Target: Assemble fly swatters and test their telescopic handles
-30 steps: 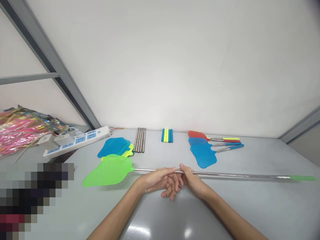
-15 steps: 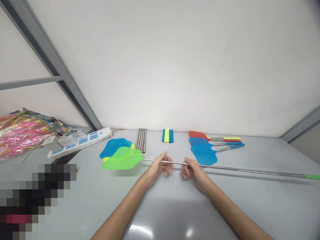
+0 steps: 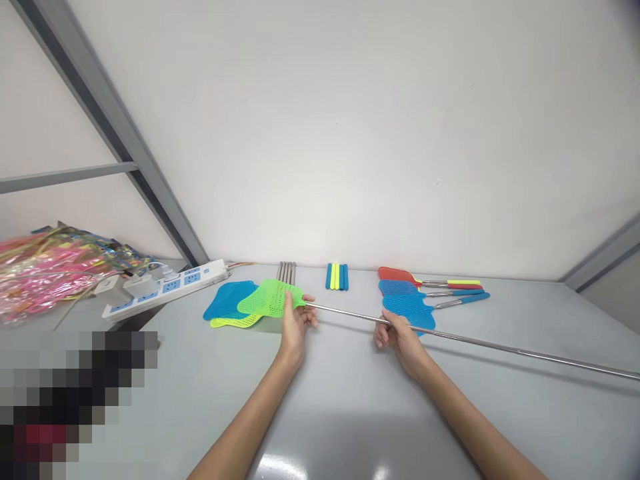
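A fly swatter with a green mesh head [image 3: 267, 298] and a long, extended metal rod is held above the table. My left hand [image 3: 297, 320] grips it where the head meets the rod, thumb on top. My right hand [image 3: 397, 331] pinches the rod further right; the rod runs off the right edge, so its handle is out of sight. Beneath the green head lie loose swatter heads, blue [image 3: 227, 300] and yellow [image 3: 233, 322]. Behind them are several metal rods [image 3: 286, 272], partly covered by the green head.
Blue and yellow handle sleeves [image 3: 337, 277] lie near the wall. To their right are a red swatter [image 3: 395, 274] and blue swatters [image 3: 407, 310] with short rods. A white power strip [image 3: 173, 287] and plastic-wrapped bundles [image 3: 60, 270] occupy the left.
The green swatter has shifted right and its rod tilts down more to the right, its handle leaving view. My left hand has moved left and up to the base of the head.
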Available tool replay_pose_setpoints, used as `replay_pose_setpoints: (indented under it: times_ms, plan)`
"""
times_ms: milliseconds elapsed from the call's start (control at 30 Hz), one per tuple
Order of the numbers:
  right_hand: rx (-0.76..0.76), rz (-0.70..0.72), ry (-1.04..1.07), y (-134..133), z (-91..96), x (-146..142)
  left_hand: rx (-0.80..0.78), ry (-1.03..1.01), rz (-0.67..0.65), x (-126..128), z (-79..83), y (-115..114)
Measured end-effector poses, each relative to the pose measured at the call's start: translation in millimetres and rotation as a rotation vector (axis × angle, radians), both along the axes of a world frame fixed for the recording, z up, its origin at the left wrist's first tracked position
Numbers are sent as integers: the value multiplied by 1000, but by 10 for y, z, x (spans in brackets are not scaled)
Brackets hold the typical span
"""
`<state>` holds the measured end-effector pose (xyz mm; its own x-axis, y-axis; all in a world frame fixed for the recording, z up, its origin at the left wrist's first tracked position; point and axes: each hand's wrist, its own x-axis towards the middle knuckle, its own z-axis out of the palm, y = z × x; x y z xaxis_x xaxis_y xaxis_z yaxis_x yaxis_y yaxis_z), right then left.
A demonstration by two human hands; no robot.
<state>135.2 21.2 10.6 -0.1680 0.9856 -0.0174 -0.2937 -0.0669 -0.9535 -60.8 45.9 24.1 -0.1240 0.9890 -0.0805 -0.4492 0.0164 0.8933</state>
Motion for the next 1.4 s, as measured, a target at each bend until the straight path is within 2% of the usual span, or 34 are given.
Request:
replay_pose_setpoints:
  times_ms: [67, 133, 367, 500, 733, 1100, 1400]
  plan:
    - [0, -11, -10, -2, 2, -4, -13, -54, 86, -24, -16, 9]
    - [-5, -17, -17, -2, 6, -7, -46, -73, 117, -55, -32, 30]
    - [-32, -6, -32, -15, 18, -21, -109, -6, -63, -63, -61, 69]
    - [-28, -3, -28, -18, 13, -8, -117, 23, -90, -47, -71, 55]
    - [-35, 262, -98, -23, 23, 38, -156, 6, -129, -57, -89, 56]
    - [-161, 409, 22, -44, 4, 87, -171, -102, -218, 45, -135, -31]
    - [-176, 416, 21, -50, -13, 63, -205, -92, -228, 153, -102, -105]
